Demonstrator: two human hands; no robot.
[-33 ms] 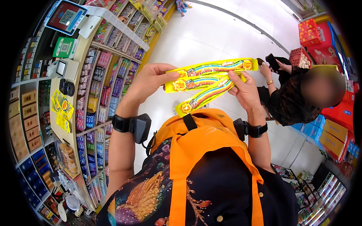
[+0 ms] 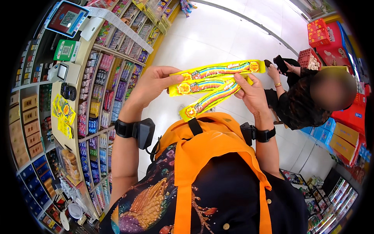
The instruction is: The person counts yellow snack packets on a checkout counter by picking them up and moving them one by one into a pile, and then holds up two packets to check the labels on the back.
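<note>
Three long yellow candy packets with rainbow stripes are fanned out in front of my chest. My left hand [image 2: 156,84] pinches the left ends of the upper packet [image 2: 218,70] and the middle packet [image 2: 204,85], thumb on top. My right hand [image 2: 252,93] is closed on the right end of the lower packet [image 2: 210,102], where the packets overlap. That lower packet slants down to the left, its far end just above my orange apron [image 2: 210,150]. Fingers behind the packets are partly hidden.
To the left runs a shop counter [image 2: 74,136] with sweets racks [image 2: 103,74] along its side. More yellow packets [image 2: 64,111] lie on it, near a payment screen [image 2: 67,18]. On the right a seated person [image 2: 300,97] holds a phone [image 2: 280,63], beside stacked boxes [image 2: 344,142].
</note>
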